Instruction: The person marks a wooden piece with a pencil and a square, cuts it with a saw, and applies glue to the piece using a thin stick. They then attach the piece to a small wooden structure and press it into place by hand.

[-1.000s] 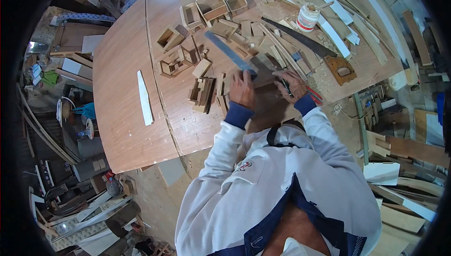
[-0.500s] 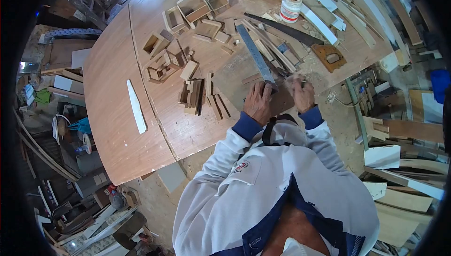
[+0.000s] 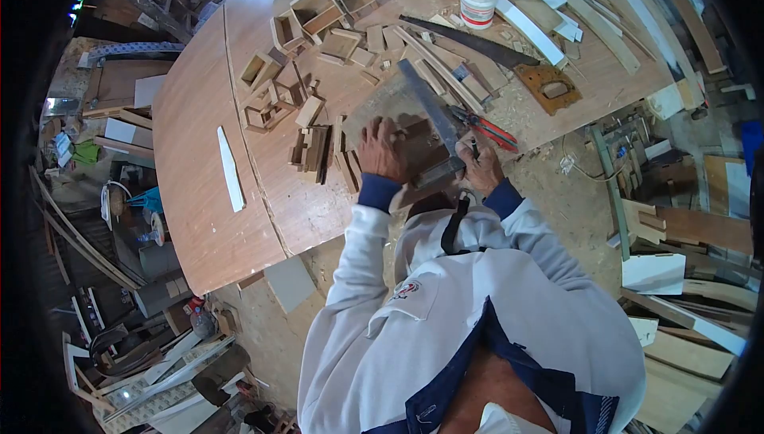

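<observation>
My right hand (image 3: 482, 170) is closed on the corner of a metal try square (image 3: 430, 103). Its long blade slants up across a thin board (image 3: 374, 107), and its shorter arm points left, near the table's edge. A small dark thing pokes up between the right fingers; I cannot make out what it is. On the board's left part rests my left hand (image 3: 383, 151), open with the fingers extended. Red-handled pliers (image 3: 492, 130) lie just above my right hand, beside the square.
Small wooden boxes (image 3: 318, 12) and wood blocks (image 3: 309, 150) lie to the left. A handsaw (image 3: 549, 87), a glue jar (image 3: 477, 5) and wood strips (image 3: 446, 72) sit further back. A white sliver (image 3: 229, 170) lies across the table seam. Offcuts (image 3: 652, 273) are stacked at right.
My left hand has let go of the square and moved left onto the board. My right hand has come down and left from beside the pliers and taken hold of the square, uncovering the pliers.
</observation>
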A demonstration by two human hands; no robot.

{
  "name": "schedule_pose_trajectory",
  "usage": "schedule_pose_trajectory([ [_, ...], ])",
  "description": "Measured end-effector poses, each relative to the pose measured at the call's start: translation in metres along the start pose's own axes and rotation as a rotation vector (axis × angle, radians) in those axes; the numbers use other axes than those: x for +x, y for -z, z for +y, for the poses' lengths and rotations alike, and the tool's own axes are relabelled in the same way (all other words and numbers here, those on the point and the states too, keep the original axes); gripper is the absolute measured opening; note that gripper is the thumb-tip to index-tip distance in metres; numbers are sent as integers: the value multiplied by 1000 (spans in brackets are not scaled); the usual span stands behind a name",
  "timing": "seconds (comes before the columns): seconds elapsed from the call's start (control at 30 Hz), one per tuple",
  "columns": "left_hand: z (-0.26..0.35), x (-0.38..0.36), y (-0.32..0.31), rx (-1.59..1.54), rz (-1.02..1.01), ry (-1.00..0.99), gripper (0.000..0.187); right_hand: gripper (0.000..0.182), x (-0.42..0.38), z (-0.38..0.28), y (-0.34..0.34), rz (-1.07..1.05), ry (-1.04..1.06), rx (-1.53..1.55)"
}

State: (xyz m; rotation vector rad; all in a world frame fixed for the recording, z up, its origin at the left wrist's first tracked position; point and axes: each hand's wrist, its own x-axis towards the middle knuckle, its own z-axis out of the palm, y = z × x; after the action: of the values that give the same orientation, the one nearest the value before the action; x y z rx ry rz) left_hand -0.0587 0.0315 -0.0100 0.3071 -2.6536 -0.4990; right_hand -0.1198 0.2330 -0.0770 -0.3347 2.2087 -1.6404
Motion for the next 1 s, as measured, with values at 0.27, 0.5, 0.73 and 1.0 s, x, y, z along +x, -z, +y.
schedule_pose_trajectory([
  [0.27, -4, 0, -33, 18, -35, 42, 17, 46, -14, 1, -1, -185, -113, -112],
  [0.5, -3, 2, -33, -68, 4, 3, 17, 41, -21, 0, -2, -296, -79, -94],
  [0.73, -3, -2, -33, -111, 43, 38, 26, 41, -20, 14, -11, -102, 523, -240],
  [1.0, 0, -3, -30, -69, 26, 17, 20, 40, -22, 13, -16, -221, 361, -106],
])
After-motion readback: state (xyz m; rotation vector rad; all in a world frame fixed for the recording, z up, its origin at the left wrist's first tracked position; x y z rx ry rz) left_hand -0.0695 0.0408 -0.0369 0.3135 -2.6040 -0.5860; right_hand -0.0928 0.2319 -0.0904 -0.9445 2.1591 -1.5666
